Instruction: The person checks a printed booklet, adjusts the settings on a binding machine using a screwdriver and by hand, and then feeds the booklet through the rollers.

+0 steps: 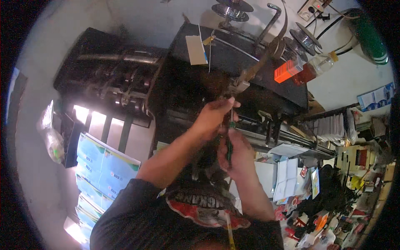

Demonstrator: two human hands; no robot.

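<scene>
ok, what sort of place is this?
Probably a small print or bindery shop: stacked blue printed sheets, a bulky dark machine, and shiny metallic spools on top of it.

The bare left forearm (170, 157) slants up and rightward, ending in the bare left hand (211, 116), its fingers (228, 103) bent forward and drawn together at the tips. The bare right forearm (255, 195) rises leftward to the bare right hand (240, 149), curled in a closed grip just below the left one. Both hands meet before the chest, the wrists apart.
</scene>
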